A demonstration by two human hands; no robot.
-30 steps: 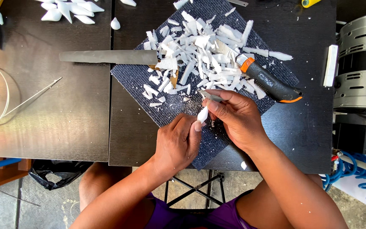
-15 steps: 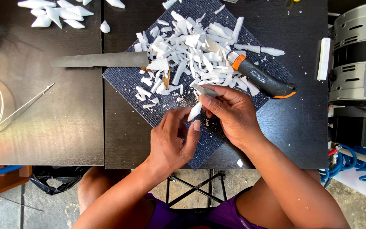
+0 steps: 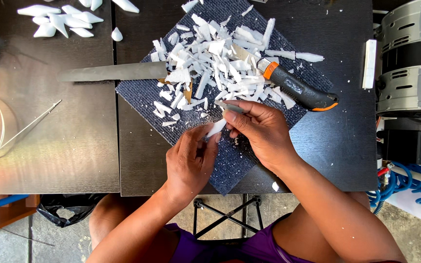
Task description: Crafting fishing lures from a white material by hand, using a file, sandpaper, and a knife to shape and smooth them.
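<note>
Two hands carve a small white piece.
The left hand [image 3: 188, 160] pinches the white piece [image 3: 216, 128] at mid frame; the right hand [image 3: 261, 131] grips a small blade [image 3: 229, 106] against it, above the dark mat [image 3: 230, 165] with white chips [image 3: 215, 63].

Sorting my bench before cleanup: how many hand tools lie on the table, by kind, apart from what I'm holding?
Flat metal file: 1
Black-and-orange-handled knife: 1
Thin metal tweezers: 1
Total: 3
</note>
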